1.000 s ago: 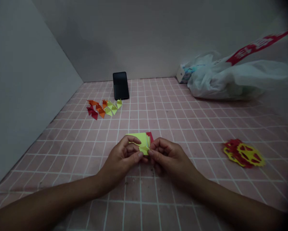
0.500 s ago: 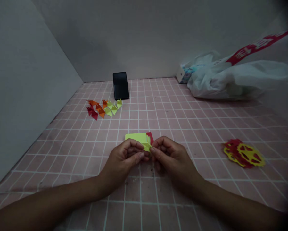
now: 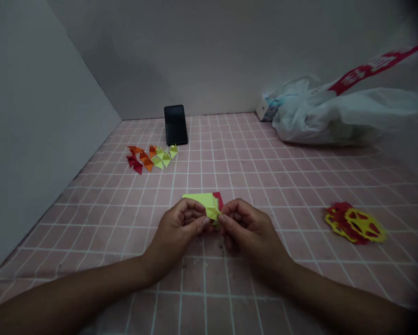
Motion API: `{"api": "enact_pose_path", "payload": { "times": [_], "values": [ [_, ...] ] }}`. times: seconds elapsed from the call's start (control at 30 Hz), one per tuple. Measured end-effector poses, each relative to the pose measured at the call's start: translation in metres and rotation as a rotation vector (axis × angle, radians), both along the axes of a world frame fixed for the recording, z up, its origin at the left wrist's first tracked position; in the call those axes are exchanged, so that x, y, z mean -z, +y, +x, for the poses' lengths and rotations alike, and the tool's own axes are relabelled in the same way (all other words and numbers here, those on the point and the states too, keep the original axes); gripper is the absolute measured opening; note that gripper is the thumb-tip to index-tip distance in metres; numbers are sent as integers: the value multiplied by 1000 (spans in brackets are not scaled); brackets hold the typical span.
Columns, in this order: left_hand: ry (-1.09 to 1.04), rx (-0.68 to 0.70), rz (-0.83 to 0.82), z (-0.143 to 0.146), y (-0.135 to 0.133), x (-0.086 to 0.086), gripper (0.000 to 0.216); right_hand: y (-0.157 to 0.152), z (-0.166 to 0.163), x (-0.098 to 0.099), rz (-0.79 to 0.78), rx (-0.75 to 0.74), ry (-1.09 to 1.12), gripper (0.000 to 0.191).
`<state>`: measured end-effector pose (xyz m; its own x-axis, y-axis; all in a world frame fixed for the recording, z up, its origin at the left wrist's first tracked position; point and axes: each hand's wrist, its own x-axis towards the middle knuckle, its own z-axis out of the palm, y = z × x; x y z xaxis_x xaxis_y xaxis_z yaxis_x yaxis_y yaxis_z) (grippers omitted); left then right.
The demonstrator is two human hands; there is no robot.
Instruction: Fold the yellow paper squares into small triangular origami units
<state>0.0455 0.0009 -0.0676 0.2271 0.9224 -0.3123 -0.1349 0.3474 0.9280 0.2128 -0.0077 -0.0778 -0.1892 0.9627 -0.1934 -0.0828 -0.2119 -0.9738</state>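
Observation:
A small folded piece of yellow-green paper [image 3: 212, 213] is pinched between both hands. My left hand [image 3: 186, 223] is closed, thumb and fingertips on the paper's left side. At its right corner, my right hand [image 3: 247, 225] grips it between thumb and forefinger. Just behind the fingers lies a stack of yellow-green paper sheets [image 3: 198, 199], with a red sheet [image 3: 218, 199] showing at its right edge. The hands partly cover the stack.
Several small folded paper figures [image 3: 147, 161] in red, orange and pale yellow lie at the back left. A black phone [image 3: 175, 125] stands behind them. Red and yellow cut-out shapes [image 3: 364, 225] lie at right; a white plastic bag [image 3: 306, 121] and a box [image 3: 265, 108] sit at the back right.
The left fingers have drawn back slightly to the left, so more of the folded paper shows. The right hand keeps its pinch almost unmoved.

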Motion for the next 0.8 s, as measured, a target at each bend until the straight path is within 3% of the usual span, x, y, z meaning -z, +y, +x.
{"api": "enact_pose_path", "payload": {
  "times": [0.13, 0.8],
  "values": [
    [57, 56, -82, 1, 0, -4, 17, 0, 0, -1, -1, -12, -4, 17],
    [42, 90, -89, -2, -1, -3, 17, -1, 0, 1, 67, -50, -82, 14]
  ]
}}
